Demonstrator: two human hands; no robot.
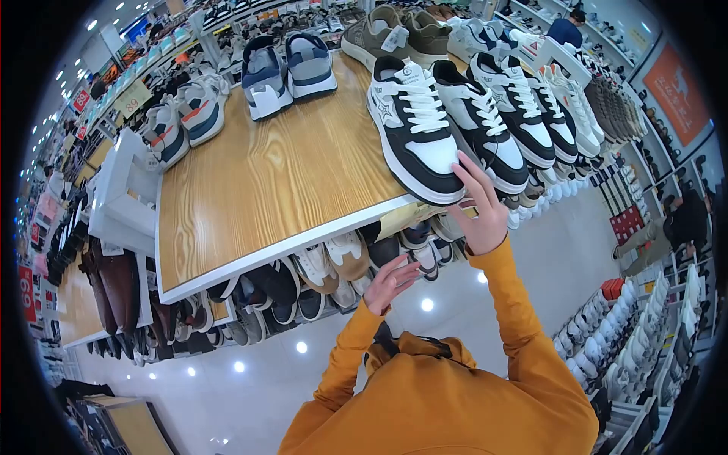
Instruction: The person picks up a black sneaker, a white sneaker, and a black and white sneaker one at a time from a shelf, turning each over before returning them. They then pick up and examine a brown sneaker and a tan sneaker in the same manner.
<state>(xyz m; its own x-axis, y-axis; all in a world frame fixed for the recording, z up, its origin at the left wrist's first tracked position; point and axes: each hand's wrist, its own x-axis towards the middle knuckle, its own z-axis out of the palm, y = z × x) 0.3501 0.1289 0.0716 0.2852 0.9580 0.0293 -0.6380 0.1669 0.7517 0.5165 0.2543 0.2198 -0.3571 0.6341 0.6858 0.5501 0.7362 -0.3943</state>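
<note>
My right hand (482,211) reaches up to the front edge of the wood-grain display top. Its outstretched fingers touch the toe of a black and white sneaker (432,155), and the thumb is apart from them below. Close by on the right stands the matching black and white sneaker (497,152). Both have white laces, and the first shows a star on its side. Lower down, my left hand (391,283) hovers in front of the shelf under the top, fingers extended and holding nothing.
Another black and white pair (523,114) stands to the right. Grey-navy sneakers (265,80) and olive shoes (379,38) sit farther back on the wood-grain top (265,182). Several shoes line the lower shelf (299,299). A person (686,224) is in the aisle at right.
</note>
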